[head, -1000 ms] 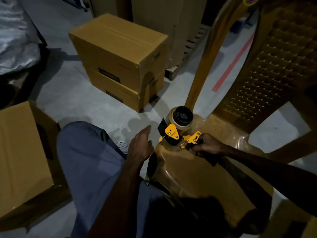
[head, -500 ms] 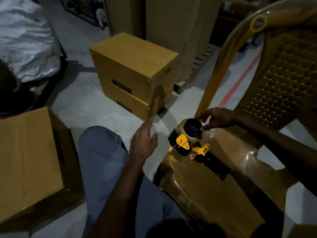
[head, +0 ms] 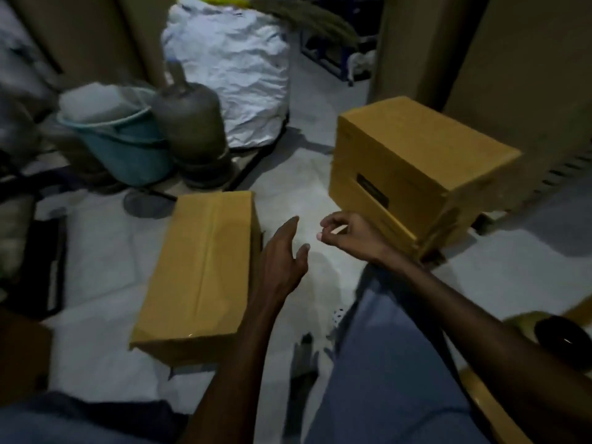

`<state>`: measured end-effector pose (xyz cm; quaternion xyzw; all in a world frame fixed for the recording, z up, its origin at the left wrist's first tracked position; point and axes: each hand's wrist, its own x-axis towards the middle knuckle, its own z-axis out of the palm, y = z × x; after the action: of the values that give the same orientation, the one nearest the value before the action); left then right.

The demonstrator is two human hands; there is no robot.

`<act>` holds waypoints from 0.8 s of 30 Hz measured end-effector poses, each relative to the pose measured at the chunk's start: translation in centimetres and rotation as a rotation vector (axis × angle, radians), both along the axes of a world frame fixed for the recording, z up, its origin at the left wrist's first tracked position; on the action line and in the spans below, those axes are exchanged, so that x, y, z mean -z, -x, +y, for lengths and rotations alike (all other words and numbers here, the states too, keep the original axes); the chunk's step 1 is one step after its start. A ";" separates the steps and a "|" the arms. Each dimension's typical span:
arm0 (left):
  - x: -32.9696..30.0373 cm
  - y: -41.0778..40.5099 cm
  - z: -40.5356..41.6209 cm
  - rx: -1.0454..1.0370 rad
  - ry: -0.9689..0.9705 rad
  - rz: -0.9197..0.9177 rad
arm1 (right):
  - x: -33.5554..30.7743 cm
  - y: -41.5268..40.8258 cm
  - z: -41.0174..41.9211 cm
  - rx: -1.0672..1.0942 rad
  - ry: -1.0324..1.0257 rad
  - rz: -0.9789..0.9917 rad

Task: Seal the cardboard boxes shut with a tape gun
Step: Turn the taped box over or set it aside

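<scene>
Beside the near cardboard box on the floor, the left hand hovers with fingers straight and empty. Right of that box, the right hand hangs loosely curled, holding nothing. Farther right are stacked boxes.

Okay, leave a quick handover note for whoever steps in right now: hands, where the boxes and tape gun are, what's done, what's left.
Left hand: open, empty, beside the near box.
Right hand: fingers loosely curled, holding nothing I can make out.
Near box lies on the floor, flaps closed; its centre seam looks taped, but the frame is dim.
Stacked boxes stand to the right, closed; too blurred to tell whether they are taped.
Tape gun: only a roll-like shape shows at the right edge, on the chair; in neither hand.
Left: pick up the gun, check the seams, tape any that are open.
</scene>
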<state>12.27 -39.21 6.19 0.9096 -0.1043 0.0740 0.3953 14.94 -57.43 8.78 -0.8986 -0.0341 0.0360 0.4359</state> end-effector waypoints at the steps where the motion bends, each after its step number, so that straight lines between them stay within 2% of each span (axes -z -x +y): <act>1: 0.8 -0.4 2.3 -0.031 -0.023 0.021 | 1.2 -0.9 1.9 -0.013 0.009 0.012; 7: 8.5 -1.3 16.2 -0.182 -0.269 0.268 | 10.4 -3.4 11.5 -0.104 0.095 0.105; 11: 14.3 -1.1 22.9 -0.340 -0.316 0.587 | 16.6 -3.1 15.8 -0.156 0.140 0.245; 14: 17.2 -2.1 25.0 -0.401 -0.248 0.779 | 19.8 -2.6 18.5 -0.146 0.140 0.291; 21: 21.9 -1.5 28.3 -0.685 -0.237 0.786 | 25.1 -1.5 21.4 0.035 -0.003 0.518; 24: 23.0 -1.7 29.4 -0.816 -0.127 0.715 | 26.3 -0.7 22.2 0.082 -0.087 0.621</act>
<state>14.01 -9.82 -16.77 0.8668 0.3936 -0.0988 0.2898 15.62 -35.19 -17.54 -0.8258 0.1353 0.2895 0.4648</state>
